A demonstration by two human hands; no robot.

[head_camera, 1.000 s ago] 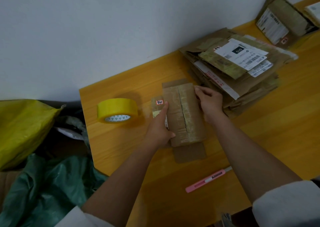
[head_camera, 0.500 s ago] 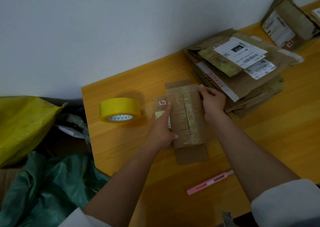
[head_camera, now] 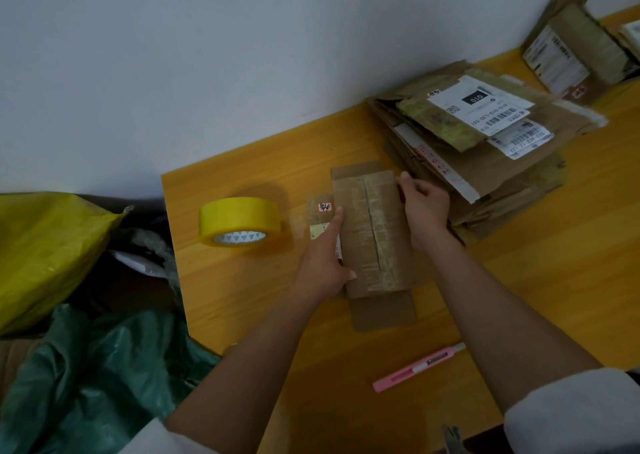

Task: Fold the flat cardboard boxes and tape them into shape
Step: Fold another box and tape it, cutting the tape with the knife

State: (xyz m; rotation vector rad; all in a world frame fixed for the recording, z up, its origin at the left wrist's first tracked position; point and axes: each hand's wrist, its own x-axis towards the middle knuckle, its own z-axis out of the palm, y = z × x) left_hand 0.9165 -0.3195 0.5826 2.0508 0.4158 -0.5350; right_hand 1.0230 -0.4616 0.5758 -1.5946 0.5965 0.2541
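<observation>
A small brown cardboard box stands on the wooden table, its top flaps closed along a taped seam and one flap lying flat toward me. My left hand holds its left side, thumb on the top edge and index finger straight along the side. My right hand grips the box's right far edge with curled fingers. A yellow tape roll lies to the left of the box.
A stack of flat, labelled cardboard boxes lies right of the box against the wall. A pink utility knife rests near the front edge. Another box stands far right. Yellow and green bags fill the floor left of the table.
The view has shifted slightly; both hands keep their hold on the box, and the right hand has slid a little along the far right edge.
</observation>
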